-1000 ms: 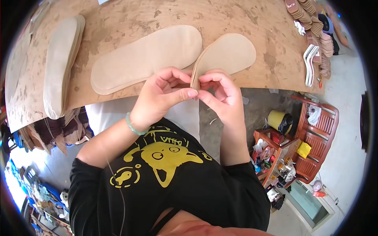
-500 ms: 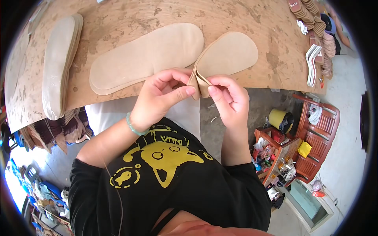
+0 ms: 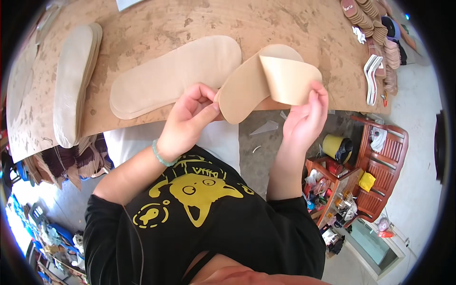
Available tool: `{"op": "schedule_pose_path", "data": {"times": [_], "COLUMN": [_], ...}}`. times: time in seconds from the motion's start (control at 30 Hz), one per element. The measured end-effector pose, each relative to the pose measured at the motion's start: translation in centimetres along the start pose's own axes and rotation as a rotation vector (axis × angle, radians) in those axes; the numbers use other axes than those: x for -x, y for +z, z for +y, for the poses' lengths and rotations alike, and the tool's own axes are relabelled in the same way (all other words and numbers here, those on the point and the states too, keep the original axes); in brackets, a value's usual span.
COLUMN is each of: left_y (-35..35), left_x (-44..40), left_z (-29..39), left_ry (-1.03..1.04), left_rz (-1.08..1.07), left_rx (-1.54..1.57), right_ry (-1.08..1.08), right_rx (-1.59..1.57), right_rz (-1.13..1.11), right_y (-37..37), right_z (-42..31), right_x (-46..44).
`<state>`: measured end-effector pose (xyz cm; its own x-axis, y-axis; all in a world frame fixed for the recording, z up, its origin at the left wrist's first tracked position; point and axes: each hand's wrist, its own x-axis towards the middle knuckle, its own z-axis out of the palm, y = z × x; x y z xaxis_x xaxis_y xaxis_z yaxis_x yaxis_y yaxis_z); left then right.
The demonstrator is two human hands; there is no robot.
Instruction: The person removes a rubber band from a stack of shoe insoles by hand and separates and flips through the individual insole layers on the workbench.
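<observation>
My left hand (image 3: 187, 116) pinches the near end of a beige insole (image 3: 244, 90) between thumb and fingers, at the table's front edge. My right hand (image 3: 306, 116) is closed on the edge of a thin top layer (image 3: 292, 80) of that insole, which curls back over the far end and shows a paler, smooth underside. The two layers are still joined or touching near the middle; exactly where is hidden by the curl. Just left of them lies a low pile of beige insoles (image 3: 175, 73) on the table.
On the wooden table (image 3: 156, 23), a taller insole stack (image 3: 73, 83) stands at left. White strips (image 3: 372, 78) and stacked brown soles (image 3: 363, 19) lie at right. Below the right edge are a yellow bin (image 3: 335, 146) and a wooden bench (image 3: 382, 166).
My right hand has moved right and pulled the top layer away from the insole, folding it back. My left hand keeps its pinch on the near end, shifted slightly left.
</observation>
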<state>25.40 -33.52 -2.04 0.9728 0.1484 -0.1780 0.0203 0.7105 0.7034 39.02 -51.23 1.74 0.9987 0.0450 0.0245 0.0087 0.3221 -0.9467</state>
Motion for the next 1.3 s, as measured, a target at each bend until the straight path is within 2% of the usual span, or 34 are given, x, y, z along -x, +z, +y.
{"op": "schedule_pose_path", "data": {"times": [0.07, 0.1, 0.13, 0.23, 0.27, 0.37, 0.4, 0.47, 0.5, 0.57, 0.67, 0.73, 0.83, 1.1, 1.3], "left_y": [-0.1, -0.1, -0.1, 0.0, 0.0, 0.2, 0.1, -0.2, -0.2, -0.4, -0.4, -0.2, 0.4, 0.5, 0.6], "left_x": [-0.1, -0.2, -0.2, -0.2, -0.3, -0.1, -0.1, -0.1, -0.1, -0.2, -0.2, -0.3, -0.4, -0.5, -0.5], "left_z": [0.0, -0.1, -0.3, -0.5, -0.4, -0.2, -0.2, -0.2, -0.2, 0.1, 0.0, 0.1, -0.1, 0.0, -0.1], "left_ry": [0.003, 0.017, 0.028, 0.040, 0.043, 0.019, 0.007, -0.015, -0.020, -0.029, -0.033, -0.029, -0.039, -0.039, -0.047], "left_rz": [-0.024, -0.024, -0.025, -0.027, -0.029, 0.001, -0.001, -0.006, -0.018, -0.043, -0.047, -0.041, -0.004, 0.009, 0.004], "left_rx": [-0.017, -0.031, -0.044, -0.062, -0.066, -0.062, -0.074, -0.100, -0.084, -0.056, -0.075, -0.075, -0.054, -0.040, -0.062], "right_ry": [-0.329, -0.446, -0.347, -0.329, -0.306, 0.022, 0.172, 0.322, 0.381, 0.447, 0.212, 0.073, -0.343, -0.218, -0.186], "right_rx": [0.387, 0.764, 0.724, 0.831, 0.778, 0.561, 0.367, -0.090, -0.165, -0.243, -0.104, 0.219, 0.749, 0.798, 0.675], "right_rz": [-0.519, -0.693, -0.812, -0.803, -0.769, -0.689, -0.550, -0.345, -0.109, 0.024, -0.141, -0.292, -0.775, -0.777, -0.790], "right_y": [-2.1, -0.7, 0.9, 1.9, 2.3, -0.2, -1.4, -2.4, -0.9, -1.3, -2.9, -1.6, -0.1, 2.1, 1.4], "right_z": [1.3, -0.2, -0.6, -0.1, -0.5, 0.8, 1.4, 2.1, 0.9, 0.4, 1.6, 1.6, 0.1, -0.8, 0.1], "right_x": [0.3, 1.5, 2.6, 3.4, 3.5, 2.3, 1.8, 0.5, 0.3, -1.2, -0.8, 1.0, 1.7, 2.6, 2.2]}}
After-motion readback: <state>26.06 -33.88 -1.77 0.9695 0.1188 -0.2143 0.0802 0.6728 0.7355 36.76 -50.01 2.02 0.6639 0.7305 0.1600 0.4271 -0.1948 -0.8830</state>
